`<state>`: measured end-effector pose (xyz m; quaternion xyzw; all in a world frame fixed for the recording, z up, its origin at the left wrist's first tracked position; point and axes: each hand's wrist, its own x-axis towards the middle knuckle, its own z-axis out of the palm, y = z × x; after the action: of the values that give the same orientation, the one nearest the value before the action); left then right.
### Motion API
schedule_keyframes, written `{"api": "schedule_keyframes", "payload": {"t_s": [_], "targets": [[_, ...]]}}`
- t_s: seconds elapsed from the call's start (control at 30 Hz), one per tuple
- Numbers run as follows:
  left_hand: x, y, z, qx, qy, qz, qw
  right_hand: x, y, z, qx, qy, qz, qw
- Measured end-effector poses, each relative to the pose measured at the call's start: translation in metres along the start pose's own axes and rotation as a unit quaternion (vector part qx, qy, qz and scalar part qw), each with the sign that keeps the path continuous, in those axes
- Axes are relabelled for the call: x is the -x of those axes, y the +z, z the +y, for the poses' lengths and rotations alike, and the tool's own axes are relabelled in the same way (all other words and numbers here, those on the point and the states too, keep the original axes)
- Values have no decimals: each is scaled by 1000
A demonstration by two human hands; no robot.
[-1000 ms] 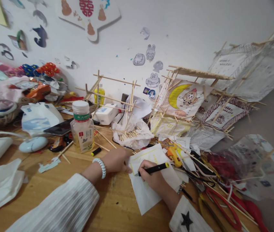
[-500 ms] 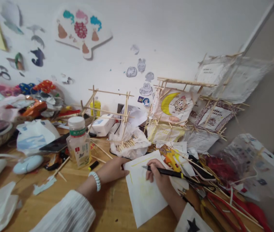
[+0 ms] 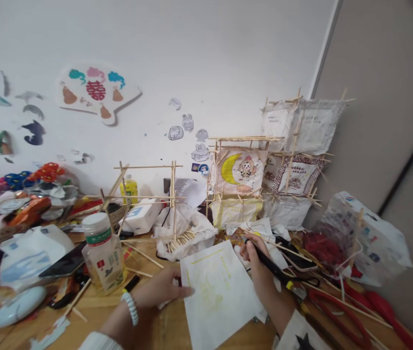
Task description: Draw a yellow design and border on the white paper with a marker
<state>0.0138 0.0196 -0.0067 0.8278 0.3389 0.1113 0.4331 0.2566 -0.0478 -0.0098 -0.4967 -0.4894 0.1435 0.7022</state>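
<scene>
A white sheet of paper (image 3: 217,296) with faint yellow lines and marks lies on the wooden table. My left hand (image 3: 170,286) is at its left edge, thumb on top and fingers curled; a light bracelet circles that wrist. At the upper right of the sheet, my right hand (image 3: 257,260) is closed around a black marker (image 3: 269,262) with a yellow band. Its tip is mostly masked by my fingers and points beyond the sheet's edge. A black marker cap (image 3: 130,284) with a yellow end lies left of my left hand.
A clear jar with a white lid (image 3: 103,253) stands at left. Behind the sheet are a bundle of short sticks (image 3: 182,238), a bare stick frame (image 3: 173,194) and a paper-covered stick lantern (image 3: 245,170). Red-handled pliers (image 3: 337,311) and a plastic bag (image 3: 370,238) lie at right.
My right hand has moved with the marker from over the middle of the sheet to its upper right edge. My left hand stays at the left edge. The camera view has shifted.
</scene>
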Motion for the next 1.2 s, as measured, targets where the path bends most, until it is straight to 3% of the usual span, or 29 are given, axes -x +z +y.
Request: {"api": "schedule_keyframes", "payload": {"t_s": [0.2,0.4,0.53,0.6,0.83,1.2], "targets": [[4,1,5,-78,-66,28,994,18,14,-12,20,21,-68,997],[3,5,6,-91,-50,35,994,39,28,-8,37,57,-234,970],[4,6,13,-129,-69,42,988,50,38,4,13,110,-291,950],[4,6,14,-137,-60,40,988,52,40,9,13,102,-316,943],[2,9,8,-150,-48,50,986,56,39,19,81,20,-358,930],[1,8,5,-150,-24,37,988,55,37,17,94,-3,-386,918]]}}
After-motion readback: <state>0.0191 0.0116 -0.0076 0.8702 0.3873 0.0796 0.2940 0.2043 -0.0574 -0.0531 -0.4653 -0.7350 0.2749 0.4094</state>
